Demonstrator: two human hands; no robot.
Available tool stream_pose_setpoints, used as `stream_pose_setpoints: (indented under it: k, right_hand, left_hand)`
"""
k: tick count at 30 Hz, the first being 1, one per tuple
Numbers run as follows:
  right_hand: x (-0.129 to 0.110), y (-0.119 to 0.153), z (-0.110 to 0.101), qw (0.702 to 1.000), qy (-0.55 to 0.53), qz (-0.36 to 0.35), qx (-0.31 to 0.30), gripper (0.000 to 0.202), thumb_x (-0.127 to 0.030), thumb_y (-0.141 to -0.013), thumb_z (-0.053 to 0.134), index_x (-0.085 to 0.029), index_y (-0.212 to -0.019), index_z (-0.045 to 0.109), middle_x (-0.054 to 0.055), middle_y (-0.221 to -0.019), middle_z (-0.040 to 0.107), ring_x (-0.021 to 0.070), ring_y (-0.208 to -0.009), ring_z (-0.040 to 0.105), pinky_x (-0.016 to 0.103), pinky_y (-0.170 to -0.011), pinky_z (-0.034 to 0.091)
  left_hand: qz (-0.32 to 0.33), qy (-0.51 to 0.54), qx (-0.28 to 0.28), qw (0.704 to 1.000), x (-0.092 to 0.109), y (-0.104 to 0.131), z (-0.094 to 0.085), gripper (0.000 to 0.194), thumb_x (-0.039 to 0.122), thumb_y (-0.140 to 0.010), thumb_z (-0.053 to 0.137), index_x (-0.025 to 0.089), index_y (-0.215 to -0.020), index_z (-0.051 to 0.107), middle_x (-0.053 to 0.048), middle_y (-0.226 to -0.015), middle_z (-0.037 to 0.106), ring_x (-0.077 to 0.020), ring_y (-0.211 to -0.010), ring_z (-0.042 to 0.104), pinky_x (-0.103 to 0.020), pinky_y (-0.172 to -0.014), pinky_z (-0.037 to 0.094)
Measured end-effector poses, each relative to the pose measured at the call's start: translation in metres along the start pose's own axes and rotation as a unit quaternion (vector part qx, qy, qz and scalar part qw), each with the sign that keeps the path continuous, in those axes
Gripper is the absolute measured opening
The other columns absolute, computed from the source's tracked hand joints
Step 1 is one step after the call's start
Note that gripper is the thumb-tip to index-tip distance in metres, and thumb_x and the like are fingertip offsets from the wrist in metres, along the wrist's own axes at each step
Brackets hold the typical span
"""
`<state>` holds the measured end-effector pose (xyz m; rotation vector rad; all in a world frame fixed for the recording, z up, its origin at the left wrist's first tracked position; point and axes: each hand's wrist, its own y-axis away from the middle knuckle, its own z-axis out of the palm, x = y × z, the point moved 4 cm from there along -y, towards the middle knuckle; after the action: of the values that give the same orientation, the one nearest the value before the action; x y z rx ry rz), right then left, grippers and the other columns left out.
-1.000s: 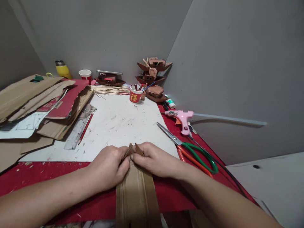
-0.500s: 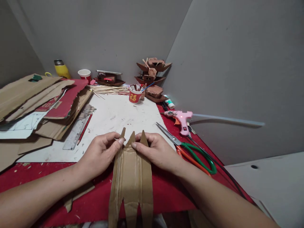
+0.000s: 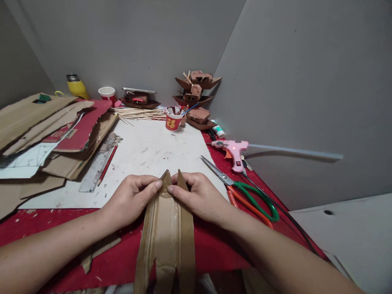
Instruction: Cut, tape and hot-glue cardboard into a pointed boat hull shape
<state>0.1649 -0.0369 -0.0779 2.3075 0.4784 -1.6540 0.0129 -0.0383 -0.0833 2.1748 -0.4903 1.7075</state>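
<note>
A long piece of brown cardboard [image 3: 167, 228], creased lengthwise and cut into pointed strips at both ends, stands between my two hands. My left hand [image 3: 134, 198] pinches its far end from the left, thumb on top. From the other side, my right hand [image 3: 197, 192] grips the same end, its thumb pressing near the middle point. The left and middle points lean together at the top, while the right point stands apart. The cardboard's near end runs out past the table's front edge. Close to my right hand lie scissors [image 3: 225, 177] with green and orange handles.
A pink glue gun [image 3: 235, 153] lies at the right edge, its cord trailing forward. Stacked cardboard [image 3: 27, 122], a clear ruler [image 3: 94, 171] and a red pencil [image 3: 108, 165] are on the left. Behind stand a red paint cup [image 3: 173, 122], thin sticks [image 3: 137, 114] and model boats [image 3: 196, 98].
The left and middle points of the cardboard have come together, and my hands are closer to each other. The side strips now fold up more steeply.
</note>
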Motion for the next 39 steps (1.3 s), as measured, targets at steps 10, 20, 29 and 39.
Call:
stream_pose_setpoints:
  k: [10,20,29,39]
  right_hand:
    - [-0.0005,0.0,-0.0022,0.999,-0.023,0.021,0.016,0.011,-0.022,-0.08,0.056,-0.015,-0.074,0.062,0.0,-0.071,0.061,0.0135,-0.067,0.054,0.023,-0.062,0.041]
    - [-0.0007,-0.0022,-0.0014,0.996,-0.062,0.055,0.02,0.009,-0.022,-0.075,0.059,-0.015,-0.069,0.06,-0.001,-0.067,0.06,0.0124,-0.063,0.052,0.024,-0.06,0.04]
    - [-0.0032,-0.0019,-0.0011,0.996,-0.061,0.057,0.028,0.009,-0.021,-0.073,0.06,-0.016,-0.066,0.059,-0.001,-0.066,0.061,0.0128,-0.063,0.053,0.024,-0.06,0.041]
    - [-0.0007,-0.0018,-0.0001,0.996,-0.068,0.06,0.017,0.01,-0.022,-0.073,0.061,-0.016,-0.066,0.059,-0.002,-0.064,0.059,0.0123,-0.061,0.051,0.024,-0.06,0.04]
  left_hand:
    - [-0.01,0.049,-0.002,0.999,0.0007,-0.0016,0.0027,0.027,0.034,-0.09,0.052,0.016,-0.081,0.07,0.002,-0.074,0.066,-0.0118,-0.066,0.053,-0.02,-0.063,0.042]
    - [0.096,-0.101,0.066,0.988,0.0037,0.0031,0.0049,0.026,0.03,-0.095,0.044,0.017,-0.094,0.067,-0.001,-0.086,0.07,-0.0171,-0.088,0.063,-0.025,-0.081,0.046]
    - [0.111,-0.172,0.078,0.976,0.0041,0.0023,0.0062,0.025,0.029,-0.095,0.04,0.017,-0.092,0.062,-0.001,-0.08,0.066,-0.0137,-0.072,0.058,-0.022,-0.068,0.043]
    - [0.115,-0.209,0.078,0.968,0.0052,0.0052,0.0086,0.024,0.028,-0.096,0.036,0.017,-0.088,0.056,0.002,-0.069,0.054,-0.0118,-0.061,0.048,-0.023,-0.06,0.038]
